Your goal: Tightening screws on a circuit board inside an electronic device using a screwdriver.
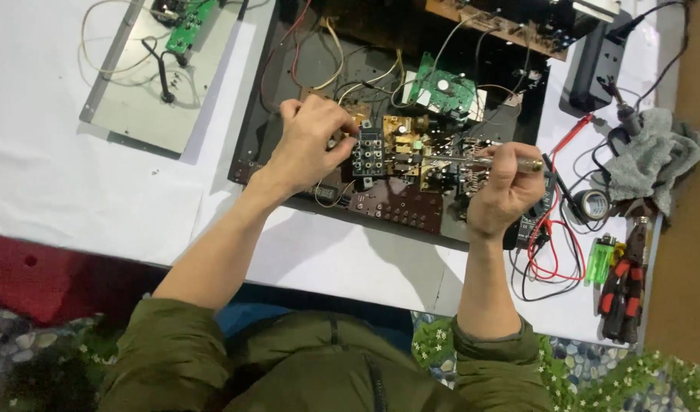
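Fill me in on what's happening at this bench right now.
A person is working on an opened electronics chassis lying on a white table. The left hand steadies a small black connector block on the circuit board, while the right hand holds a thin metal-shafted tool pointed at the board. Pliers, a green lighter and a grey cloth lie to the right.

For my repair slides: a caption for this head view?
Left hand steadies black jack block; right hand holds slim metal screwdriver.
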